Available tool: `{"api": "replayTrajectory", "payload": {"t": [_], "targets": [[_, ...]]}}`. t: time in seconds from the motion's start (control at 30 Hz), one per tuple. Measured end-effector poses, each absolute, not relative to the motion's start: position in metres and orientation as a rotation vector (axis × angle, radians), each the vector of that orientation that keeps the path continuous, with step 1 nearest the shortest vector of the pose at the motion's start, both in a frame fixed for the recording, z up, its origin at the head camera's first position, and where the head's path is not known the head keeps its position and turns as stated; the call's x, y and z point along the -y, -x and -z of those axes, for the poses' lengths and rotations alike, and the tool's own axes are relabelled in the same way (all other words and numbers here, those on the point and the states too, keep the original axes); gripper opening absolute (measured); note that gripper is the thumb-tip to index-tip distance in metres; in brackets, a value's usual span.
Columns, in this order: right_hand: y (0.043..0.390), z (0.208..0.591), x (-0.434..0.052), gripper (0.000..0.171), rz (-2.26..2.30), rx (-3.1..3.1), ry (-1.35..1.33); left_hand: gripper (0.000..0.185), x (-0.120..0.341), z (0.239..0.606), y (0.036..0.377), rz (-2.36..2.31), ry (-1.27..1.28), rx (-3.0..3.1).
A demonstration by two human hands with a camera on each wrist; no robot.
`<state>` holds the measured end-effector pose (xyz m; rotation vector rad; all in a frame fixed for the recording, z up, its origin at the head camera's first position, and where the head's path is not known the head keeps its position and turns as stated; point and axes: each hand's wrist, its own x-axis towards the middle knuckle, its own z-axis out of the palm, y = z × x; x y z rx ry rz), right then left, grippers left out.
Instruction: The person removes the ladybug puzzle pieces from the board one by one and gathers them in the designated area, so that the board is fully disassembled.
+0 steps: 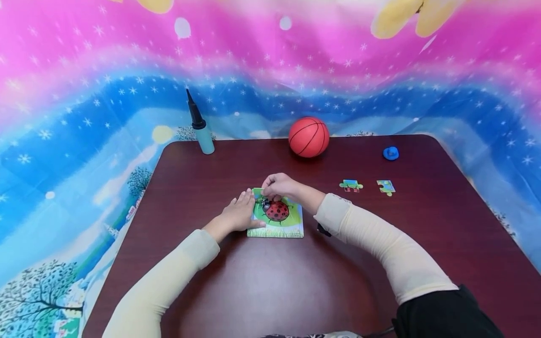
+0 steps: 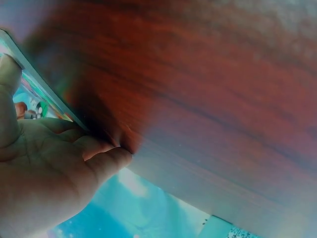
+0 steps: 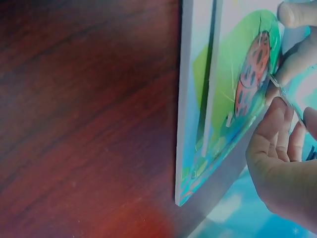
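Fingers of the left hand (image 1: 237, 215) lay straight and close together, flat on the left edge of the one ladybug puzzle board (image 1: 276, 220), with the thumb resting on its near corner. In the left wrist view the same hand (image 2: 47, 173) pressed down where the board's edge (image 2: 42, 89) met the wood. Fingers of the right hand (image 1: 280, 186) were curled and pinched one puzzle piece (image 1: 265, 203) at the top left part of the board, just by the ladybug's head. The right wrist view showed the right hand's fingertips (image 3: 277, 116) pinching a thin piece (image 3: 287, 101) against the picture of the red ladybug (image 3: 250, 74). That puzzle board sat near the middle of the dark brown table (image 1: 270, 286), a bit in front of the person. Both arms wore two light cream sleeves (image 1: 380, 244). Farther back and to the right, two loose puzzle pieces lay apart from each other on the table: one (image 1: 351, 185) closer to the board and one (image 1: 386, 187) farther right. Past those sat one small blue thing (image 1: 390, 153). At the far edge stood one orange ball (image 1: 309, 136) and, to the left, one pump (image 1: 200, 126) with a black tip. Behind the table hung one bright pink and blue cloth (image 1: 84, 94) with stars.
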<state>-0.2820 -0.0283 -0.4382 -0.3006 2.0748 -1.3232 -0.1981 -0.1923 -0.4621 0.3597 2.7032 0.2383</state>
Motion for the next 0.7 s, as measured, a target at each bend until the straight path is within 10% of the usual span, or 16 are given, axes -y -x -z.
{"api": "replayTrajectory", "payload": {"t": [0.7], "targets": [[0.338, 0.427, -0.082, 0.017, 1.583, -2.207, -0.029, 0.103, 0.188, 0.454, 0.198, -0.228, -0.326, -2.669]]}}
